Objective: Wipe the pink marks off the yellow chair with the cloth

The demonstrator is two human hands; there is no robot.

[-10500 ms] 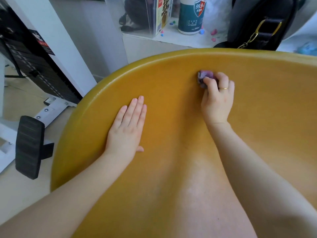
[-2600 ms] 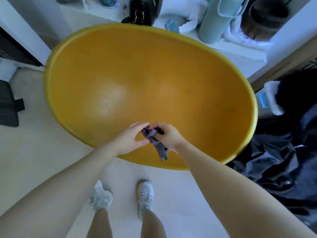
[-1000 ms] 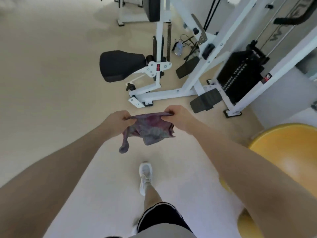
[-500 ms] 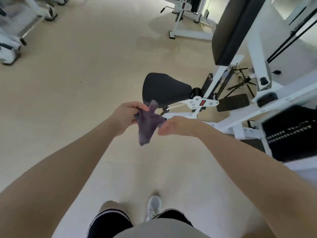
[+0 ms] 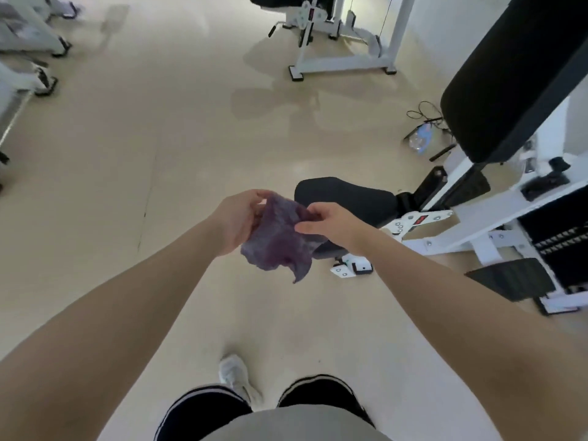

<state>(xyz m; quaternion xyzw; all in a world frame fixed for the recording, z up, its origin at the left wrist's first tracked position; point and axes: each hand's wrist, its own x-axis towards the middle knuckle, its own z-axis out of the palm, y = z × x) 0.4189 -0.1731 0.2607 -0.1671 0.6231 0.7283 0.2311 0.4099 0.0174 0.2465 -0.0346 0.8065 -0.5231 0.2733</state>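
We have walked away from the yellow chair (it is gone from view now), and our left hand and right hand both pinch the crumpled purple-stained cloth, so wiping looks done.

A: Where's the cloth?
B: Mid-air between both hands, left hand on its left edge, right hand on its right. Floor below.
A: Around it?
B: Seat pad just behind the right hand. Back pad farther right. Another machine far ahead. Shoe on the floor, nearest the camera.
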